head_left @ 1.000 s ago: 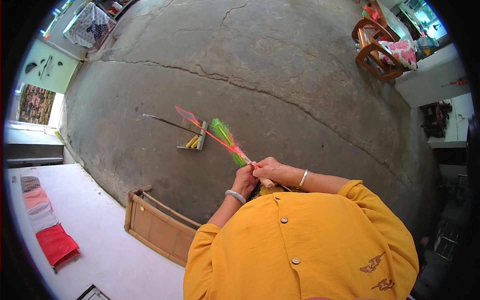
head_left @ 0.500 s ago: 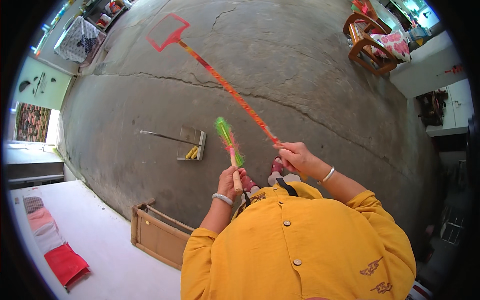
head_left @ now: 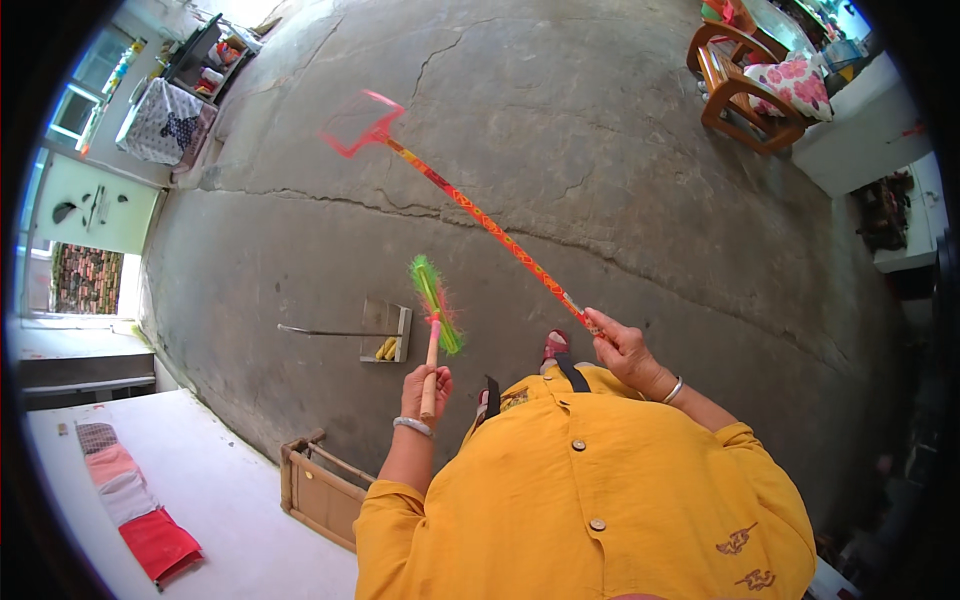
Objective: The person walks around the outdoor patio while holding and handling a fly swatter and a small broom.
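Note:
My left hand [head_left: 425, 392] is closed round the wooden handle of a small brush [head_left: 436, 308] with green and pink bristles, held upright in the picture. In my right hand [head_left: 622, 348] is a red-and-orange patterned stick [head_left: 495, 230], reaching up-left to a pink square swatter head [head_left: 365, 122]. Beyond the brush, left of it, a dustpan [head_left: 402, 335] with a long metal handle lies on the grey cracked floor [head_left: 600, 140], several small yellow pieces [head_left: 387, 348] in it.
A bamboo bench or chair [head_left: 310, 490] stands at lower left, by a white surface [head_left: 230, 510] bearing red and pink cloths. A wooden armchair [head_left: 740, 95] with a floral cushion is at upper right. A cloth-draped item [head_left: 160, 125] and shelves stand at upper left.
My hands were together a second ago and are now apart, one with the brush, one with the swatter. The swatter swung out forward; both hands have since shifted slightly down in the picture.

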Demonstrator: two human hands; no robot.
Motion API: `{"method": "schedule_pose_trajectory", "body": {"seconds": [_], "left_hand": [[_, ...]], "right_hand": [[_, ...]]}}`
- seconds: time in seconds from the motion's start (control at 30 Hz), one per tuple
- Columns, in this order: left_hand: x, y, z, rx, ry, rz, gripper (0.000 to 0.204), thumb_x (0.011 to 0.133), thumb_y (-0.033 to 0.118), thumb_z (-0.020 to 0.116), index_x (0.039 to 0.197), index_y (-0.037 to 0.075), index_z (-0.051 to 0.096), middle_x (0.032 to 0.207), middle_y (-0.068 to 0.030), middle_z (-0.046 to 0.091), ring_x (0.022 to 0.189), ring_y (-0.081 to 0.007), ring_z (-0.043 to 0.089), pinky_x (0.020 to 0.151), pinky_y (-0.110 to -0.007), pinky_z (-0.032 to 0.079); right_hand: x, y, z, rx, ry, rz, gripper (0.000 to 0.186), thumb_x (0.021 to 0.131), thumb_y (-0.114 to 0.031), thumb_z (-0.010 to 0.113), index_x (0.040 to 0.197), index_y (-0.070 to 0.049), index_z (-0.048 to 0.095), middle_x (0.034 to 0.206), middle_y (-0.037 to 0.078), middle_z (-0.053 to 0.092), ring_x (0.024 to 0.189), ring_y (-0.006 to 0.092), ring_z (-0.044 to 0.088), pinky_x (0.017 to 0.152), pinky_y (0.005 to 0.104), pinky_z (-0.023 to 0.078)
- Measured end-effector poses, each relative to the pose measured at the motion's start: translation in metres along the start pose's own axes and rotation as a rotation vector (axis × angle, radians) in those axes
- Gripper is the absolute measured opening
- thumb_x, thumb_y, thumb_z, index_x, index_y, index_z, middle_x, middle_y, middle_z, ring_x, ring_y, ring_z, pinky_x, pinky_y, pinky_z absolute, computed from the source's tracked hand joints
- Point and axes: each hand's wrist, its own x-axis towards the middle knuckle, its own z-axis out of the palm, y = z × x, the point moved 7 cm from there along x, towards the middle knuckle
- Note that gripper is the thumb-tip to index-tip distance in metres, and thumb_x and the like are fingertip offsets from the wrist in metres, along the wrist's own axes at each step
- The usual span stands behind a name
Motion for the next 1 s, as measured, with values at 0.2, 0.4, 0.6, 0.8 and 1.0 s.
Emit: {"method": "schedule_pose_trajectory", "body": {"seconds": [0.2, 0.4, 0.6, 0.8, 1.0], "left_hand": [[0.007, 0.012, 0.025, -0.018, 0.028, 0.047, 0.012, 0.076, 0.006, 0.049, 0.085, -0.002, 0.046, 0.067, -0.0092, 0.057, 0.058, -0.0150, 0.059, 0.054, -0.026, 0.051], [0.014, 0.020, 0.041, 0.011, 0.080, 0.073, 0.013, 0.077, 0.006, 0.048, 0.087, 0.000, 0.044, 0.067, -0.0077, 0.056, 0.057, -0.0139, 0.058, 0.052, -0.025, 0.051], [0.038, 0.034, 0.040, -0.002, 0.067, 0.053, 0.014, 0.077, 0.007, 0.048, 0.088, -0.001, 0.044, 0.067, -0.0077, 0.056, 0.055, -0.0137, 0.057, 0.050, -0.024, 0.050], [0.063, 0.060, 0.044, -0.011, 0.155, 0.023, 0.009, 0.078, 0.007, 0.047, 0.083, 0.000, 0.046, 0.065, -0.0068, 0.055, 0.053, -0.0127, 0.055, 0.047, -0.024, 0.049], [0.093, 0.086, 0.050, -0.047, 0.108, -0.009, 0.007, 0.078, 0.006, 0.047, 0.082, 0.001, 0.046, 0.065, -0.0065, 0.054, 0.052, -0.0105, 0.054, 0.046, -0.023, 0.049]], "right_hand": [[0.041, -0.013, -0.044, -0.019, -0.012, -0.234, 0.043, 0.076, 0.006, 0.048, 0.118, -0.002, 0.047, 0.074, 0.010, 0.058, 0.056, 0.0099, 0.051, 0.053, 0.0219, 0.044], [0.070, -0.035, -0.065, -0.129, 0.028, -0.472, 0.043, 0.074, 0.008, 0.048, 0.116, -0.001, 0.049, 0.075, 0.012, 0.058, 0.055, 0.0175, 0.052, 0.051, 0.0240, 0.042], [0.096, -0.037, -0.065, -0.105, 0.049, -0.479, 0.042, 0.074, 0.008, 0.048, 0.115, -0.001, 0.050, 0.074, 0.014, 0.058, 0.055, 0.0192, 0.052, 0.051, 0.0247, 0.041], [0.137, -0.045, -0.064, -0.187, 0.043, -0.399, 0.041, 0.075, 0.007, 0.048, 0.115, 0.000, 0.049, 0.072, 0.013, 0.056, 0.054, 0.0163, 0.050, 0.051, 0.0229, 0.040], [0.185, -0.061, -0.064, -0.223, 0.093, -0.363, 0.037, 0.079, 0.003, 0.049, 0.116, 0.000, 0.049, 0.073, 0.010, 0.055, 0.056, 0.0134, 0.049, 0.053, 0.0208, 0.040]]}}
